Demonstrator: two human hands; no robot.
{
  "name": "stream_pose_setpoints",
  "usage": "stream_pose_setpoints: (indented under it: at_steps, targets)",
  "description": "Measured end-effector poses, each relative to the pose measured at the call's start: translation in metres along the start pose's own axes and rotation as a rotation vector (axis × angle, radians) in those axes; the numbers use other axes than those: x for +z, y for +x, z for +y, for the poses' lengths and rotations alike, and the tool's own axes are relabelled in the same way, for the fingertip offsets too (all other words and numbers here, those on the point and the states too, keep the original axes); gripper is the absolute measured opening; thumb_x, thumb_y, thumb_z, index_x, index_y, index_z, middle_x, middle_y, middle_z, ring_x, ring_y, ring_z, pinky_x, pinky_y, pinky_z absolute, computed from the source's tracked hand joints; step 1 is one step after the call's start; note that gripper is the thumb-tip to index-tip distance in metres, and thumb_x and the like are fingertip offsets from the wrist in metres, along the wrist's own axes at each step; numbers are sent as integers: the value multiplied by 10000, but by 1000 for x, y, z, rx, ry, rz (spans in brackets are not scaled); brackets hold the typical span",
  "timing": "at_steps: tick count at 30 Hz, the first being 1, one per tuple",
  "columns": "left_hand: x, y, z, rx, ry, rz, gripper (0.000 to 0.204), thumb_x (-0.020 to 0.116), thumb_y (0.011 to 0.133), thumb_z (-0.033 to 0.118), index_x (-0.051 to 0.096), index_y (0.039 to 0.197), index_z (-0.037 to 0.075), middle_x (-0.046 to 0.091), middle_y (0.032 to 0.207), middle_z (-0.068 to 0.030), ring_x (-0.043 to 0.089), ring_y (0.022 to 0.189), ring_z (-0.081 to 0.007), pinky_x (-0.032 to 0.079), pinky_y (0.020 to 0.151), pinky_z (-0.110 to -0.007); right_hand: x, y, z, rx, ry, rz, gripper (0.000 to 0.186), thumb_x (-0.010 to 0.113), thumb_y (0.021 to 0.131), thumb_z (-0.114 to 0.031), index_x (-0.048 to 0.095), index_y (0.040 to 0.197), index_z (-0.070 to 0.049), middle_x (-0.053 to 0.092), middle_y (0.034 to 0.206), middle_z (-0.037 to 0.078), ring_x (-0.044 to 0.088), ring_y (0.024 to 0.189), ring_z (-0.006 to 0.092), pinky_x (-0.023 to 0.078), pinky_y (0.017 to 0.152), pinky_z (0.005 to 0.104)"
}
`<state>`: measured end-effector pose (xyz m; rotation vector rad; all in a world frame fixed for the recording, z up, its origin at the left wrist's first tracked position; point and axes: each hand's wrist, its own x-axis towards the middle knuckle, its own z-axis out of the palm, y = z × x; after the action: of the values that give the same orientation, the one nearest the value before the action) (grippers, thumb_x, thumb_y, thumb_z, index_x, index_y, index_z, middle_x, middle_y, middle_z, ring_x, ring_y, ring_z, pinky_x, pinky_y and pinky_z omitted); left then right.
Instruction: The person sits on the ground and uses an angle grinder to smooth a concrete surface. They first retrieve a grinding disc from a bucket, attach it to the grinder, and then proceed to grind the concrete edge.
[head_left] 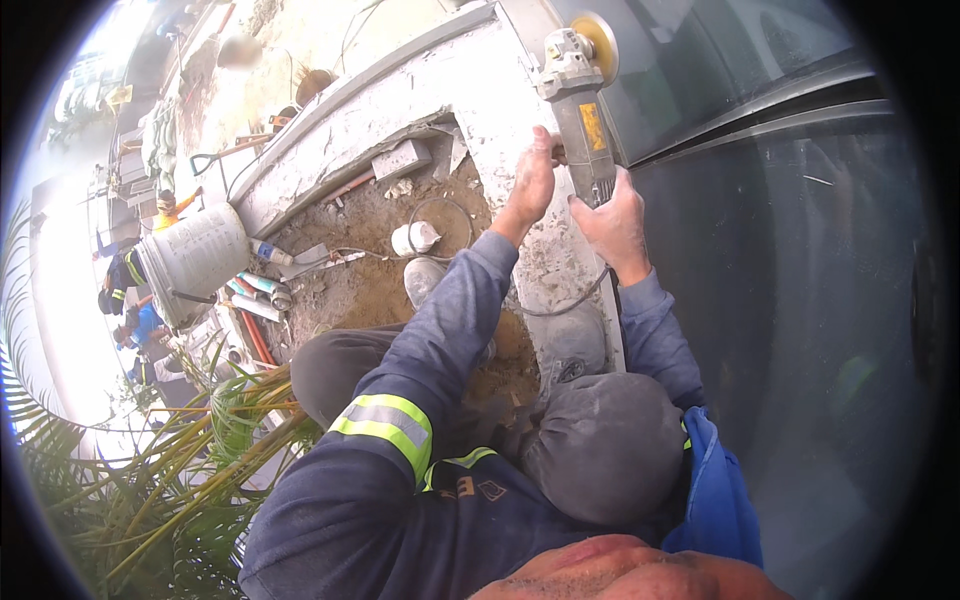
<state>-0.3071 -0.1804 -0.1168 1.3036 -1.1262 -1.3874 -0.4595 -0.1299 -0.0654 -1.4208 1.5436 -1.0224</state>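
An angle grinder, grey with a yellow label, points away from me over the pale ledge. Its round tan disc is at the far end, by the dark glass. My right hand grips the rear of the grinder's body, thumb and fingers on either side. Just left of the tool is my left hand, fingers stretched upward and apart from a full grip. Whether its far fingertips touch the grinder is hard to see. A cable curves along the ledge below my right hand.
Dark glass panels flank the ledge on the right. In the dirt pit lie a white bottle-like container and a concrete block. A dusty bucket, pipes and palm fronds are to the left. People stand farther off.
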Motion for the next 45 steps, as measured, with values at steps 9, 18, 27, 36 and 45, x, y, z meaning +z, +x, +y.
stream_pose_setpoints:
  at_steps: [9, 18, 27, 36, 45]
  targets:
    - [-57, 159, -30, -123, 504, 329, 578, 736, 906, 503, 745, 1006, -67, 754, 952, -225, 713, 938, -301, 542, 857, -395, -19, 8, -17, -74, -8, 28, 467, 807, 738, -153, 609, 1115, 38, 725, 946, 235, 728, 886, 394, 567, 786, 442]
    - [-48, 220, -31, -125, 836, 318, 503, 802, 856, 459, 758, 1013, -16, 764, 936, -210, 752, 907, -294, 573, 837, -383, -13, -3, -29, -154, -16, 38, 546, 818, 723, -91, 582, 1187, 74, 717, 976, 218, 730, 883, 361, 569, 791, 421]
    - [-106, 180, -23, -149, 91, 810, 385, 793, 897, 299, 685, 1015, -50, 708, 814, -139, 672, 703, -226, 560, 640, -419, -18, 2, -44, -175, 49, 40, 597, 814, 732, -81, 565, 1242, 107, 730, 1002, 213, 740, 890, 302, 572, 817, 382]
    - [-82, 30, -39, -182, 680, 714, 574, 732, 916, 386, 594, 1302, -15, 540, 1317, -197, 498, 1272, -356, 387, 1071, -488, -24, 3, -44, -60, 128, -8, 523, 772, 787, -38, 568, 1246, 108, 735, 1026, 155, 701, 906, 166, 562, 834, 320]
    - [-16, -7, -36, -173, 334, 581, 442, 685, 967, 311, 682, 1196, -66, 743, 1004, -197, 706, 899, -282, 544, 843, -387, -26, -2, -45, -19, 178, -20, 485, 771, 788, -19, 592, 1226, 88, 739, 1048, 148, 697, 919, 159, 558, 848, 320]
